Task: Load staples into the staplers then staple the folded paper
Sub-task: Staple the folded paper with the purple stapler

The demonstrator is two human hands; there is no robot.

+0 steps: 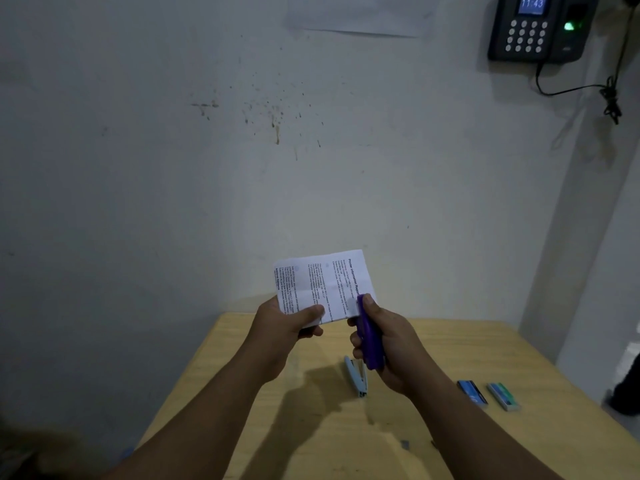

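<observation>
My left hand [287, 320] pinches the lower left edge of a folded printed paper [322, 284], held up above the wooden table [450, 355]. My right hand [388, 344] grips a purple stapler [370, 336], whose front end sits over the paper's lower right edge. A light blue stapler [356, 375] lies on the table below my hands. Two staple boxes, one blue [472, 392] and one green [504, 396], lie to the right.
The table stands against a stained white wall. A keypad device [540, 26] with a dangling cable hangs at the upper right. A few small loose bits [405, 444] lie on the table near its front.
</observation>
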